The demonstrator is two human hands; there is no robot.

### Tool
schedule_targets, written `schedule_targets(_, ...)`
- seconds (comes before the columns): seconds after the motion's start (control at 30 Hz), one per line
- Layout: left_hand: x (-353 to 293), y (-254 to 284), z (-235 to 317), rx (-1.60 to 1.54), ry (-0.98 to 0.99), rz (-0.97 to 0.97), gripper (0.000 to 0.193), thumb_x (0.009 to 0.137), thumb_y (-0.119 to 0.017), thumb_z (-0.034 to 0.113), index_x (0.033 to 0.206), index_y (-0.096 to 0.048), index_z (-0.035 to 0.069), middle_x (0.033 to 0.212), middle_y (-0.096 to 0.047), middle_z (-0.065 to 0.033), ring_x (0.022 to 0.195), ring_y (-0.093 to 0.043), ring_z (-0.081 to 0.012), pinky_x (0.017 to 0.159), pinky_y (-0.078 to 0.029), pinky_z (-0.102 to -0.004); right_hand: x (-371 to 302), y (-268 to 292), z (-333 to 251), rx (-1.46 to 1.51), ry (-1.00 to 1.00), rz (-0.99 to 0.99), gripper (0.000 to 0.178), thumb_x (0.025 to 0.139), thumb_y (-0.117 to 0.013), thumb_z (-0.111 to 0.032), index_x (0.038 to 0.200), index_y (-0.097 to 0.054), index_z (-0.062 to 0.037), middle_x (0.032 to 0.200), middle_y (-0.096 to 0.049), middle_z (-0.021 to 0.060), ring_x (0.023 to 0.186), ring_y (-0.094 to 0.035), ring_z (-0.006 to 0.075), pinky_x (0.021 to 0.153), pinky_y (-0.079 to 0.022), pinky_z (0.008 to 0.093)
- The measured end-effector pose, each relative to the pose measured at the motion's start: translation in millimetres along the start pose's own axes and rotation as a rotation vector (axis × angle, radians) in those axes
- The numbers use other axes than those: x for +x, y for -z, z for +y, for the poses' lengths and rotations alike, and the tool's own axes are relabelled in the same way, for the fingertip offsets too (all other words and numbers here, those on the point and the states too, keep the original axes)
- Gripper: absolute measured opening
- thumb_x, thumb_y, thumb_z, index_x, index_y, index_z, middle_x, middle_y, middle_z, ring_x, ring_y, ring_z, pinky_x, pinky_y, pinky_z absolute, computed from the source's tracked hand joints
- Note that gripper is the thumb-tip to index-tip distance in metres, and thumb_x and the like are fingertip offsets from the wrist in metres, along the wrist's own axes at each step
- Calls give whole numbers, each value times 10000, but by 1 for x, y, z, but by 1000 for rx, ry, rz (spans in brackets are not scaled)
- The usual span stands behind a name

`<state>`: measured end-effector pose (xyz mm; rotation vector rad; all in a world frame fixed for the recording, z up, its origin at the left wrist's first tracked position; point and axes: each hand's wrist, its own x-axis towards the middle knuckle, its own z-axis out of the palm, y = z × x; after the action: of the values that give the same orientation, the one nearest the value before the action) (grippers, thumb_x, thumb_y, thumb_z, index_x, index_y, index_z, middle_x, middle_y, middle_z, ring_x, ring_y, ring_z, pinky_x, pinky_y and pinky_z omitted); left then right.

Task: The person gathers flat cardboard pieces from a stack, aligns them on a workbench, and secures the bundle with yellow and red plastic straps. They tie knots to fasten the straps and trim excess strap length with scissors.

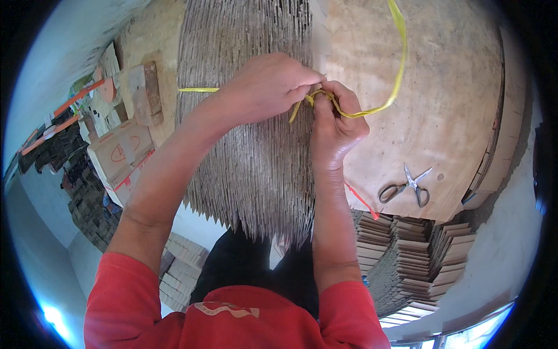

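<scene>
A thick stack of thin grey-brown sheets [250, 168] with pointed edges lies in front of me, reaching over the near edge of the board. A yellow plastic twine [197, 90] runs across it. My left hand [267, 87] rests over the stack, its thumb and fingers pinched together at the twine. Close beside it, at the stack's right side, my right hand [340, 125] is closed on the same twine, which loops around its fingers. The twine's long free end curves up to the right, and a short end hangs between my hands. My fingertips partly hide the crossing.
Open scissors [410, 187] lie on the wooden board [430, 110] at right, near a red strip [361, 199]. More stacked sheets [401, 262] stand below the board. At left are a cardboard box [119, 151] and a wooden block [145, 93].
</scene>
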<state>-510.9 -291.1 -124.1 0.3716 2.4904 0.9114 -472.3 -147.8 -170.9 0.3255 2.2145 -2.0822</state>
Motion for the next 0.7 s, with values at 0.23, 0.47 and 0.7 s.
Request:
schedule_targets(0.23, 10, 1, -11, -260, -16, -56, 161, 752, -574, 77, 871, -635, -13, 588, -543, -129, 494, -518, -152, 504, -418, -278, 1, 3, 6, 301, -167, -49, 159, 792, -611, 92, 892, -600, -30, 709, -572, -10, 590, -502, 40, 506, -400, 187)
schedule_targets(0.47, 7, -3, -6, -220, 13, 33, 126, 725, -582, 53, 827, -635, 1, 611, -572, -103, 517, -532, -143, 511, -426, -268, 12, 11, 15, 565, -369, -158, 152, 762, -639, 100, 875, -618, -1, 670, -595, 23, 548, -517, 59, 477, -393, 179)
schedule_targets(0.7, -1, -10, 1, -165, 70, 129, 59, 744, -573, 64, 781, -582, 20, 603, -541, -95, 506, -531, -162, 497, -418, -286, 14, 16, 22, 789, -435, -228, 143, 862, -612, -110, 885, -626, 31, 742, -627, 98, 540, -532, 110, 474, -397, 199)
